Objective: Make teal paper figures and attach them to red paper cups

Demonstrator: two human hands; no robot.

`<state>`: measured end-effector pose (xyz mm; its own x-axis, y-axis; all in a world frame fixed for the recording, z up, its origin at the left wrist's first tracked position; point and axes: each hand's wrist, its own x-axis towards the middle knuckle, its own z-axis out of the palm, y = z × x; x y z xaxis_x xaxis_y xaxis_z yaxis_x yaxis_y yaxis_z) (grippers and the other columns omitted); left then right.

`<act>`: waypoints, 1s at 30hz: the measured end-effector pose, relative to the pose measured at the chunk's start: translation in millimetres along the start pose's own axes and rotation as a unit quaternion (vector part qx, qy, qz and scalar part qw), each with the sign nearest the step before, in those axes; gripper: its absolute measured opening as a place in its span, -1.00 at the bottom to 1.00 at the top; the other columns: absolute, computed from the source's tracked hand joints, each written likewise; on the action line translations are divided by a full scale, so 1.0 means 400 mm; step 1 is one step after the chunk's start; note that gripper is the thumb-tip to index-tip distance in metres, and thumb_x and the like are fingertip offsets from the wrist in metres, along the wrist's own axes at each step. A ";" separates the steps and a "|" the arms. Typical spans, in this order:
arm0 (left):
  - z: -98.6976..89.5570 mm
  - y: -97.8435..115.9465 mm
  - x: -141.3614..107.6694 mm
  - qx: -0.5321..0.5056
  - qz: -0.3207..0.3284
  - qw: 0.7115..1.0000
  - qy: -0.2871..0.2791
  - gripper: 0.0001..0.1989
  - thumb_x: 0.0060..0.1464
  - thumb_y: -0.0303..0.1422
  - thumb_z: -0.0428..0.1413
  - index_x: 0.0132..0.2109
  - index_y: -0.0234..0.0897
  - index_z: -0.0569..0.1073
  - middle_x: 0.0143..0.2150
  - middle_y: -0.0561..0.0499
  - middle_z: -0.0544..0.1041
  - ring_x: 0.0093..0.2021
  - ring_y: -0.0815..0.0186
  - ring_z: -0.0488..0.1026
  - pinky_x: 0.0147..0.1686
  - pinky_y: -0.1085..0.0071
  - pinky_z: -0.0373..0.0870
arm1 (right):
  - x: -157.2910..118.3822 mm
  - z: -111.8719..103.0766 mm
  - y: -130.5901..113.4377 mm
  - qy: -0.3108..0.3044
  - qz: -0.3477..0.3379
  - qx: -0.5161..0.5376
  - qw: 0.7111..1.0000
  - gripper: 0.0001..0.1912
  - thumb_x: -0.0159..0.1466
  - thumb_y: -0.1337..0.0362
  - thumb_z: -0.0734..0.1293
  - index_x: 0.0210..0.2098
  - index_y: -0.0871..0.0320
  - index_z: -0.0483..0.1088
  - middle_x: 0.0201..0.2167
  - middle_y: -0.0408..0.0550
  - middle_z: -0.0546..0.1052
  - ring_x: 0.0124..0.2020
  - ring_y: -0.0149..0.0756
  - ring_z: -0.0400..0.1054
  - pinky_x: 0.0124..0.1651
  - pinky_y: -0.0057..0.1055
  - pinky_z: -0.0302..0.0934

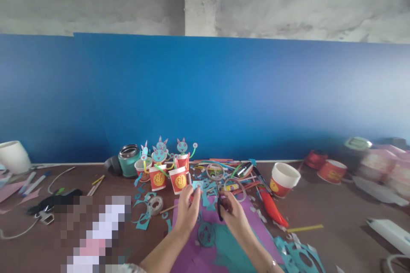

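Observation:
My left hand (188, 205) pinches a small piece of blue paper (197, 184) with a drawing on it. My right hand (233, 210) is closed round the black handle of a pair of scissors (220, 209), whose blades point away from me. The two hands are apart, above a purple sheet (188, 258). On that sheet lie a round blue cutout with a drawn face (206, 233) and a larger blue sheet of paper (235, 247). Just beyond my left hand stands a red and white paper cup (178, 180).
More decorated cups (158, 178) carry blue animal faces. A tape roll (155, 205), a teal flask (129, 162), a red pouch (273, 207), a stack of cups (284, 179) and blue scraps (301, 256) surround the sheet. A blue partition (205, 94) closes the back.

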<state>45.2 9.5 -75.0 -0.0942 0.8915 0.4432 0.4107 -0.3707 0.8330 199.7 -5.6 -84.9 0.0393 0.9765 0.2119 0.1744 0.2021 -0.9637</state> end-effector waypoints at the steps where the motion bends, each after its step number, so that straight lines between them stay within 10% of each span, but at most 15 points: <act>1: 0.001 0.002 0.002 -0.059 -0.026 0.998 0.007 -0.68 0.17 -0.20 -0.10 -0.45 -0.28 0.32 -0.46 0.02 0.38 -0.38 0.29 0.36 -0.32 0.39 0.29 | -0.002 0.004 -0.004 -0.020 0.005 0.026 0.999 -0.72 0.07 0.17 0.38 -0.26 0.16 0.32 -0.62 -0.26 0.27 -0.60 -0.44 0.13 -0.57 -0.53 0.01; 8: 0.003 0.035 -0.009 -0.183 -0.077 0.980 -0.004 -0.66 0.14 -0.14 -0.08 -0.46 -0.27 0.31 -0.49 0.04 0.36 -0.39 0.30 0.34 -0.34 0.42 0.28 | -0.038 0.032 -0.043 -0.178 0.059 0.140 0.972 -0.60 0.08 -0.01 0.38 -0.26 0.13 0.28 -0.62 -0.31 0.16 -0.61 -0.51 -0.03 -0.58 -0.55 -0.15; 30: 0.013 0.033 -0.009 -0.232 -0.092 0.967 -0.050 -0.67 0.05 -0.17 0.02 -0.55 -0.27 0.23 -0.58 0.13 0.21 -0.50 0.40 0.18 -0.45 0.49 0.13 | -0.052 0.028 -0.061 -0.196 0.068 0.159 0.965 -0.56 0.17 -0.07 0.28 -0.15 0.14 0.26 -0.56 -0.20 0.38 -0.55 -0.42 0.27 -0.52 -0.52 0.06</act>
<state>55.8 2.7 -67.3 -0.0292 0.9657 0.2579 -0.0571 -0.2592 0.9641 183.8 -29.9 -67.5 -0.3461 0.9362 0.0618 -0.1188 0.0216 -0.9927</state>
